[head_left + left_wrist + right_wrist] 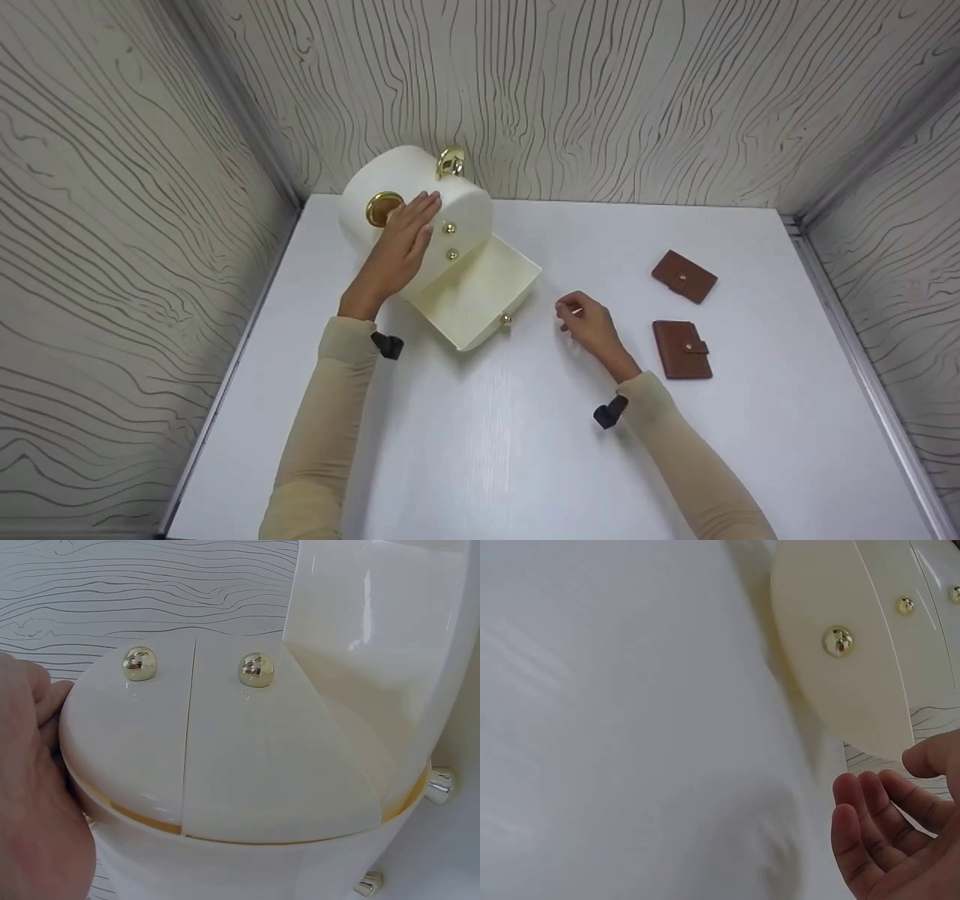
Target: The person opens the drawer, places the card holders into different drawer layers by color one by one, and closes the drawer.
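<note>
A cream storage box [469, 206] with gold knobs and a gold ring stands at the table's back left. Its lowest drawer [480, 289] is pulled out toward the right hand, and the inside I can see holds nothing. My left hand [401, 244] rests with straight fingers against the box near the gold ring. In the left wrist view, two closed drawer fronts [262, 765] lie beside that hand. To the right of the drawer hovers my right hand [900, 840], apart from it, with fingers loosely bent and nothing in them.
Two brown leather wallets with snap straps lie on the white table [480, 450] at the right: an upper wallet [694, 282] and a lower wallet [679, 356]. Wood-patterned walls [570, 97] enclose the back and sides.
</note>
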`<state>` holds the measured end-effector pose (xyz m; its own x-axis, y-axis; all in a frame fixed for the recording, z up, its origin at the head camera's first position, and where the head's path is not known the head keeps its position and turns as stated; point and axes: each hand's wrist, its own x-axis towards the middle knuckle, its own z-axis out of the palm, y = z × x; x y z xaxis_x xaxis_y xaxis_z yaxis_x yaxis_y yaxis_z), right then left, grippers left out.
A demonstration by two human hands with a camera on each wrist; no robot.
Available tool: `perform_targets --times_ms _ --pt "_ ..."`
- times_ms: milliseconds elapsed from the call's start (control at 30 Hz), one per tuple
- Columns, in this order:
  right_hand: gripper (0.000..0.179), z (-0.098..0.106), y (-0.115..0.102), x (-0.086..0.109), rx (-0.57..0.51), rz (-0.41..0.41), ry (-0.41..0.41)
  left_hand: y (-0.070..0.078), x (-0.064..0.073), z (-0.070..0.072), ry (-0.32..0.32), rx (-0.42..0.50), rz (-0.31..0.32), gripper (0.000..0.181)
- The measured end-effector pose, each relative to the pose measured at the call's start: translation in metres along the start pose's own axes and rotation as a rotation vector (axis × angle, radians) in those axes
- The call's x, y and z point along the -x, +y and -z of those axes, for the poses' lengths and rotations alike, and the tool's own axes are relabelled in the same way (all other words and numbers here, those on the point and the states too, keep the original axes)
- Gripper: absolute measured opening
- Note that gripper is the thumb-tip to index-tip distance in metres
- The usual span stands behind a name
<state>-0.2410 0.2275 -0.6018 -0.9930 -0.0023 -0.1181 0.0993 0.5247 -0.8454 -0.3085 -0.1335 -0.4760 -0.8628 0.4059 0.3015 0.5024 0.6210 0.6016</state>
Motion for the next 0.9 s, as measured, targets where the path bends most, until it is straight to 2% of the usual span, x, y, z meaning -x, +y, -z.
perform_targets --times_ms 233,500,900 --pt "0.025 0.019 0.009 0.002 0.016 -0.023 0.029 0.0 0.0 0.0 -0.003 0.0 0.007 0.051" --pt "0.024 0.039 0.019 0.004 0.015 0.014 0.086 0.0 0.0 0.0 -0.003 0.001 0.014 0.052" --pt "0.024 0.061 0.032 0.01 0.025 -0.015 0.149 0.001 0.0 -0.001 -0.004 0.0 -0.005 0.052"
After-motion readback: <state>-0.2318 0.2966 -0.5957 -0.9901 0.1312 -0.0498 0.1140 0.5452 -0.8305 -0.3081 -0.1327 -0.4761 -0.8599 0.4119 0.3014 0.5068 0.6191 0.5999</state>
